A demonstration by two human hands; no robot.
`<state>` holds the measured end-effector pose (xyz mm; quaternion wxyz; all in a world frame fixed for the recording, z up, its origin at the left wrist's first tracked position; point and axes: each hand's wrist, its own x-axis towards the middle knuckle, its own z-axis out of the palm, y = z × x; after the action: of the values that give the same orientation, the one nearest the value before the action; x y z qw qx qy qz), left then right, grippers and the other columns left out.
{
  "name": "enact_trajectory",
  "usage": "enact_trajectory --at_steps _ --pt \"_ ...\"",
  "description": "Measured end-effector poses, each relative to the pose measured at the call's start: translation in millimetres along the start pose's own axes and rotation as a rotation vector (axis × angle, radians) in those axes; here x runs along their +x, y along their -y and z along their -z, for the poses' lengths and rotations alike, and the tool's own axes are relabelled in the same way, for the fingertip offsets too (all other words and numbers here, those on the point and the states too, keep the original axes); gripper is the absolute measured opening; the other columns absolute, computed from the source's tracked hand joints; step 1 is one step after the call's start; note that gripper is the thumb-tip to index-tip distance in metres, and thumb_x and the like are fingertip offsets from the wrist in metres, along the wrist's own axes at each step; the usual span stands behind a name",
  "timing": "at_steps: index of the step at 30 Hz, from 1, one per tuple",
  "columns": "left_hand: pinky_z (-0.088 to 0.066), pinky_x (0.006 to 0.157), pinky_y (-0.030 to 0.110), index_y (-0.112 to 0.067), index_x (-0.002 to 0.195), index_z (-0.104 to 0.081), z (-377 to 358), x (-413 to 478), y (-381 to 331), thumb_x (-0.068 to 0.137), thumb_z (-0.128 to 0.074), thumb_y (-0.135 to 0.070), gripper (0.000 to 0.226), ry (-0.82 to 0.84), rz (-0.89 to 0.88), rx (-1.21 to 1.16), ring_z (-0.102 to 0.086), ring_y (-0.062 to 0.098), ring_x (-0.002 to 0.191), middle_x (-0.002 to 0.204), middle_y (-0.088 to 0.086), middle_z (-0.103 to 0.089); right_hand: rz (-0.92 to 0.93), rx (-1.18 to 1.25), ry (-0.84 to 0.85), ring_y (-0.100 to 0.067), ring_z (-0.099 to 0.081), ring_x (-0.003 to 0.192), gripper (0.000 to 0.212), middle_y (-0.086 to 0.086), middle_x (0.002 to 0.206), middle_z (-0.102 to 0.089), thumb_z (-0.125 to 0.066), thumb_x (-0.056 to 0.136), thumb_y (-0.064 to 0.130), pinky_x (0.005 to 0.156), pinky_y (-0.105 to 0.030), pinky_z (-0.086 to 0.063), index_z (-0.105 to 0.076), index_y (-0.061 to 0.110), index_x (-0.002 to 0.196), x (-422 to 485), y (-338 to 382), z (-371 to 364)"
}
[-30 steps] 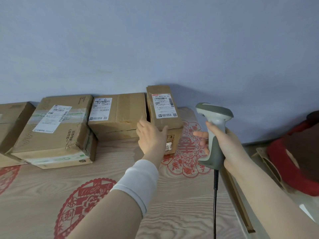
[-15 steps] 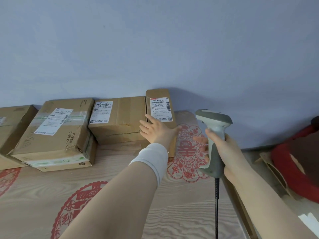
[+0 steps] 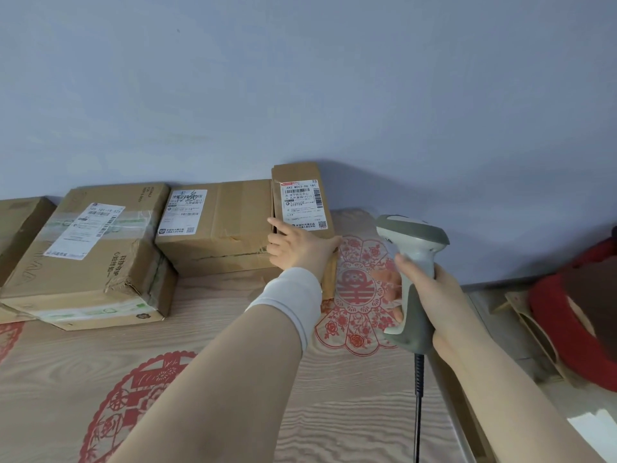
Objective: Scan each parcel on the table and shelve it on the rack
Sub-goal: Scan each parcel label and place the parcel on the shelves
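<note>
**Parcel in hand, scanner at the ready**

A wood-grain table (image 3: 334, 412) printed with red paper-cut medallions fills the foreground. Over its right side, the right hand (image 3: 434, 295) is wrapped tightly around the grip of a grey-and-white scanner (image 3: 412, 242). The scanner is held upright, and its black cord (image 3: 418, 396) drops straight down below the fist.

Left of that fist and a little farther out, the left hand (image 3: 300, 250), a white cuff (image 3: 287, 305) at its wrist, clasps the near end of the parcel (image 3: 297, 173). The thumb hooks over the parcel's right edge and the fingers (image 3: 277, 228) reach across to its left edge.

The parcel is a narrow brown cardboard box lying lengthwise on the table, with its far end against the wall (image 3: 300, 78). A white shipping label (image 3: 303, 205) sits just beyond the fingertips, carrying barcodes, rows of print and a QR code.

A wider box (image 3: 230, 225) with its own label sits beside the parcel on the fingers' left. Farther left is a large box (image 3: 100, 262), taped and dented. An edge box (image 3: 20, 225) shows at the frame's edge.

Right of the scanner hand, off the table, lies a red round object (image 3: 561, 329). The wall behind is pale blue.
</note>
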<state>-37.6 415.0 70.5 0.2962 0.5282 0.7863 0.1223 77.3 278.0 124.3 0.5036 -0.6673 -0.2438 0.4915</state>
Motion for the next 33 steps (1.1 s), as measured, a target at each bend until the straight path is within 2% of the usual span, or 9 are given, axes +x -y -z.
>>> enact_trajectory --at_steps 2,7,13,18,20,22,26,33 --pt "-0.028 0.108 0.041 -0.003 0.147 0.013 2.0 0.3 1.6 0.062 -0.075 -0.062 0.136 -0.017 -0.020 -0.036 -0.031 0.035 0.132 0.145 0.021 -0.027 -0.001 -0.010 -0.013 -0.009 -0.059 0.045 0.023 -0.001 0.076 -0.075 -0.061 0.088 0.034 0.045 -0.025 -0.046 -0.060 0.015 0.101 -1.7 0.0 0.7" --pt "-0.030 0.108 0.043 -0.006 0.148 0.012 6.4 -15.5 24.9 0.057 -0.077 -0.061 0.139 -0.028 -0.103 -0.061 -0.030 0.034 0.133 0.146 0.018 -0.029 0.009 -0.019 0.020 -0.007 -0.054 0.041 0.031 -0.004 0.086 -0.076 -0.058 0.090 0.035 0.049 -0.027 -0.044 -0.058 0.013 0.112 -13.2 7.6 -1.7" --pt "-0.030 0.108 0.038 -0.011 0.148 0.012 22.7 -59.3 69.0 0.055 -0.075 -0.066 0.139 -0.128 -0.276 -0.122 -0.029 0.028 0.132 0.143 0.012 -0.032 0.052 -0.006 0.070 -0.009 -0.049 0.036 0.031 -0.006 0.079 -0.076 -0.058 0.090 0.034 0.037 -0.021 -0.042 -0.060 0.009 0.109 -51.4 30.6 -12.8" --pt "-0.030 0.107 0.036 -0.010 0.149 0.011 67.1 -90.3 93.4 0.056 -0.073 -0.062 0.135 -0.261 -0.468 -0.196 -0.030 0.026 0.129 0.140 0.011 -0.033 0.108 -0.003 0.085 -0.015 -0.051 0.039 0.023 -0.010 0.075 -0.075 -0.059 0.089 0.033 0.036 -0.023 -0.041 -0.066 0.011 0.089 -104.5 59.4 -43.0" --pt "-0.031 0.106 0.036 -0.007 0.149 0.005 89.6 -98.9 104.9 0.056 -0.076 -0.057 0.134 -0.316 -0.546 -0.210 -0.033 0.028 0.127 0.140 0.013 -0.035 0.129 -0.009 0.095 -0.021 -0.047 0.043 0.033 -0.017 0.077 -0.073 -0.059 0.090 0.034 0.037 -0.023 -0.040 -0.072 0.011 0.069 -130.9 70.5 -59.8" --pt "-0.032 0.104 0.037 -0.005 0.149 0.000 110.8 -104.8 118.7 0.054 -0.080 -0.052 0.133 -0.356 -0.603 -0.224 -0.035 0.030 0.126 0.139 0.015 -0.037 0.148 0.001 0.098 -0.024 -0.046 0.046 0.039 -0.019 0.076 -0.073 -0.059 0.089 0.033 0.036 -0.024 -0.039 -0.073 0.010 0.060 -157.4 79.9 -78.3" --pt "-0.034 0.103 0.037 -0.002 0.149 -0.007 148.2 -112.9 146.7 0.052 -0.081 -0.049 0.131 -0.413 -0.674 -0.242 -0.039 0.032 0.123 0.136 0.017 -0.042 0.171 0.027 0.118 -0.016 -0.051 0.036 0.024 -0.011 0.066 -0.073 -0.059 0.090 0.028 0.033 -0.022 -0.037 -0.061 0.004 0.088 -203.3 91.4 -118.8" --pt "-0.037 0.102 0.037 -0.001 0.148 -0.012 188.8 -123.5 176.6 0.049 -0.082 -0.050 0.131 -0.456 -0.692 -0.231 -0.044 0.032 0.122 0.134 0.017 -0.044 0.178 0.040 0.125 -0.015 -0.050 0.034 0.026 -0.011 0.060 -0.070 -0.058 0.091 0.026 0.034 -0.020 -0.037 -0.057 0.000 0.091 -248.4 93.7 -164.2"
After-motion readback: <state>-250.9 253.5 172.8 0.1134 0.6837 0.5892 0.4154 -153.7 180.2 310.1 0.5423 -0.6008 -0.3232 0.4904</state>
